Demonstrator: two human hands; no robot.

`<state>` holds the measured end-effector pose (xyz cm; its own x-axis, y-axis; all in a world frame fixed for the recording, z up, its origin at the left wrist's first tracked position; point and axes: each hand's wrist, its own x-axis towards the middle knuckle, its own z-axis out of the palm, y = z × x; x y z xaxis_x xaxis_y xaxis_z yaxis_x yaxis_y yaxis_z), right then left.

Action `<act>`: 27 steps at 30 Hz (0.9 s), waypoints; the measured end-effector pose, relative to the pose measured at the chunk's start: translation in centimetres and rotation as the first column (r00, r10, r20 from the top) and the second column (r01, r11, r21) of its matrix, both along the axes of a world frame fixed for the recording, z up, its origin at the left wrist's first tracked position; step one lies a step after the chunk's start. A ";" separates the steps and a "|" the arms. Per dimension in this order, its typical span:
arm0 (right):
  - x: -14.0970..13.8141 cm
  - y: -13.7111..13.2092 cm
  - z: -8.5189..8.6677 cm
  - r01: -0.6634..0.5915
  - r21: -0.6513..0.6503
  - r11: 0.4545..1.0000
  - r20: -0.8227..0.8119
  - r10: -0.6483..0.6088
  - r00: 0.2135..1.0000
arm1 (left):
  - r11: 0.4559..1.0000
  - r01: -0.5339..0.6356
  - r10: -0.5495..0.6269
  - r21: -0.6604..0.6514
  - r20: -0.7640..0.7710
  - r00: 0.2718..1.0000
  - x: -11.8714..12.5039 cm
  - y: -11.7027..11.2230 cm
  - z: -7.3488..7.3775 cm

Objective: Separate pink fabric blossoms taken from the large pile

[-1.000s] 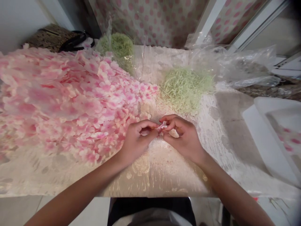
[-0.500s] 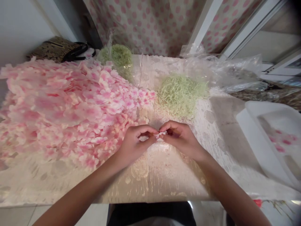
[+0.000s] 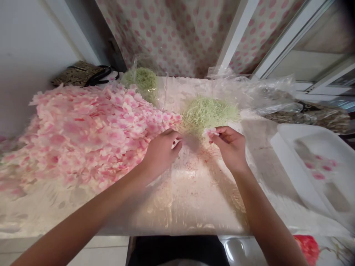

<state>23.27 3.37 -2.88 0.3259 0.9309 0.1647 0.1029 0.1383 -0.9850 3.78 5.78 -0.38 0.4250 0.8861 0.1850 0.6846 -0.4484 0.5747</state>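
Observation:
My left hand (image 3: 162, 149) is closed in a pinch at the edge of a big heap of pink fabric petals (image 3: 83, 129); something small and pale shows between its fingers, too blurred to name. My right hand (image 3: 229, 146) is pinched on a small pink petal (image 3: 208, 132), right in front of a pile of pale green strands (image 3: 209, 112). The two hands are about a hand's width apart over a table with a lace cloth under clear plastic (image 3: 191, 195).
A second green clump in a clear bag (image 3: 141, 81) sits at the back. Crumpled clear plastic (image 3: 263, 94) lies at the back right. A white tray (image 3: 313, 162) stands at the right, a dark patterned bag (image 3: 80, 73) at the back left.
The hands, pinched together on one petal before, have moved apart and forward toward the green strands. The view has tilted up.

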 end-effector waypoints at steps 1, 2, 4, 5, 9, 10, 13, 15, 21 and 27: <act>0.3 0.3 -0.1 0.025 0.006 1.000 -0.015 -0.025 1.000 | 0.998 -0.047 0.048 0.034 -0.039 0.998 0.7 0.8 -0.2; 0.5 0.6 -0.3 0.033 0.010 0.999 -0.029 -0.033 0.999 | 0.996 -0.077 0.080 0.044 -0.052 0.995 1.5 1.5 -0.5; 0.5 1.0 -0.5 0.026 0.011 1.000 -0.051 -0.026 0.998 | 0.997 -0.078 0.078 0.015 -0.034 0.996 2.9 2.7 -1.3; 0.5 1.0 -0.6 0.018 0.009 1.000 -0.059 -0.017 0.998 | 0.997 -0.079 0.079 0.001 -0.024 0.997 3.4 3.2 -1.7; 0.1 1.0 -0.5 -0.001 0.007 1.000 -0.077 0.001 0.997 | 0.994 -0.095 0.099 -0.062 0.064 0.993 3.9 4.4 -2.5; 0.0 0.9 -0.5 -0.003 0.010 1.000 -0.083 0.004 0.997 | 0.992 -0.101 0.108 -0.081 0.086 0.990 3.8 4.5 -2.6; -0.1 0.8 -0.4 -0.014 0.023 1.000 -0.106 0.016 0.994 | 0.979 -0.142 0.160 -0.144 0.124 0.979 3.8 4.7 -2.7; -0.1 0.8 -0.4 -0.023 0.030 0.999 -0.121 0.026 0.992 | 0.967 -0.176 0.205 -0.185 0.149 0.967 4.2 4.6 -2.7; 0.1 1.1 -1.0 -0.029 0.030 0.999 -0.181 0.034 0.983 | 0.936 -0.134 0.247 -0.324 0.339 0.908 4.2 3.9 -2.1; -0.3 0.7 -0.8 -0.153 0.014 0.988 -0.345 0.149 0.927 | 0.853 0.031 0.271 -0.520 0.493 0.827 1.6 2.2 -1.0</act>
